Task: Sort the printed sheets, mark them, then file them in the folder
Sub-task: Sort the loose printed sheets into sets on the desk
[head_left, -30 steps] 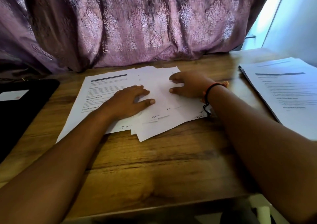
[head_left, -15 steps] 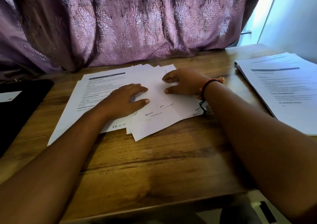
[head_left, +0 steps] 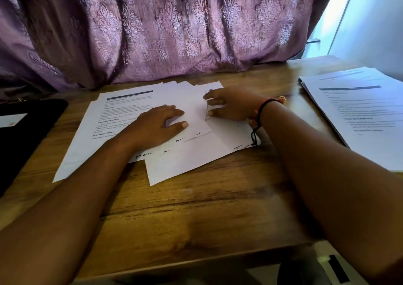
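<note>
Several white printed sheets (head_left: 122, 119) lie fanned out on the wooden table (head_left: 207, 208), some with handwritten page marks along their bottom edges. My left hand (head_left: 157, 125) rests flat on the fan with its fingers spread, pressing the sheets down. My right hand (head_left: 233, 108) is at the right edge of the top sheet (head_left: 194, 119); its thumb and fingers curl round that edge, which stands slightly raised. A black folder (head_left: 28, 132) with a white label lies at the table's left edge.
A second stack of printed sheets (head_left: 362, 114) lies at the right side of the table. A purple patterned curtain (head_left: 174, 29) hangs right behind the table's far edge. A bright window (head_left: 370, 12) is at the far right.
My right hand has slid a little left and its fingers now curl round the top sheet's right edge, lifting it. My left hand has stayed on the sheets.
</note>
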